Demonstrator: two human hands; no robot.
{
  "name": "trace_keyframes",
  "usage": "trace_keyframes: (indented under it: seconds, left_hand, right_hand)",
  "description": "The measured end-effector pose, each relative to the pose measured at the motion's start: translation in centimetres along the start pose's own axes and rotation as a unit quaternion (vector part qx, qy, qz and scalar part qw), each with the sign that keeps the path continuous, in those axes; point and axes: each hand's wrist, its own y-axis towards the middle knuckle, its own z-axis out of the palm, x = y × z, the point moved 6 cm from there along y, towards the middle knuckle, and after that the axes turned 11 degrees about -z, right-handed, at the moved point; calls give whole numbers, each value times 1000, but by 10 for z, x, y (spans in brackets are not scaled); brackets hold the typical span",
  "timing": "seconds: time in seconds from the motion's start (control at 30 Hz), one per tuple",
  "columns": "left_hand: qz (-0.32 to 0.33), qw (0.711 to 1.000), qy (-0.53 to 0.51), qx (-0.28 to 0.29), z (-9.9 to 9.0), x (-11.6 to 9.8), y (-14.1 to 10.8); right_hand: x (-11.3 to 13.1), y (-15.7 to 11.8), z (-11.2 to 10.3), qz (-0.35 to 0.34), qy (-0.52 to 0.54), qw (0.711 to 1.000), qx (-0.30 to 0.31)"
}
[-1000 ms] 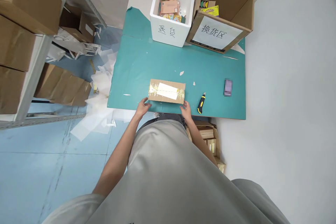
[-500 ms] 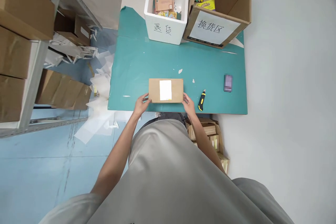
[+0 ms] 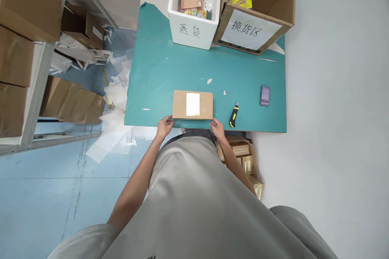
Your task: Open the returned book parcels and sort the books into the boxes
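A closed brown cardboard box (image 3: 178, 105) with a white label (image 3: 193, 104) on top lies near the front edge of the green table. My left hand (image 3: 165, 126) is at its near left corner, thumb and fingers apart. At the near right corner is my right hand (image 3: 217, 128), its fingers also loosely parted. Both sets of fingertips are so close to the box that I cannot tell whether they touch it. To the right of the box lies a black and yellow utility knife (image 3: 234, 115), its tip pointing away from me.
Across the back of the green table (image 3: 152, 73) stand a white foam bin (image 3: 191, 32) and an open carton (image 3: 252, 32), each holding small packages. A phone (image 3: 265, 95) lies at right. Shelving with cartons (image 3: 18, 56) rises at left; more boxes (image 3: 240, 149) are below the table.
Both hands have slid from the box's sides down toward me to its near corners, loosening their hold. The box stays in about the same place; the view has shifted slightly.
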Motion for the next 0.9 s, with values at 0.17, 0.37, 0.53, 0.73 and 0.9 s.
trace_keyframes:
  seconds: [0.17,0.37,0.53,0.73,0.9]
  left_hand:
    - [94,995,-3,-34,-13,-42,-18]
    - [164,983,9,-83,-26,-89,-21]
    - [105,993,-10,-50,-21,-62,-5]
    - [24,999,-27,-18,-26,-8,3]
    - [-22,999,17,32,-9,19,8]
  right_hand:
    - [44,8,-13,-90,-2,995,-30]
    - [82,28,-21,-147,1,988,-37]
    - [64,24,-20,-118,-10,992,-42]
    - [19,11,-27,-64,-35,996,-49]
    - [-13,2,-8,-10,-24,1000,18]
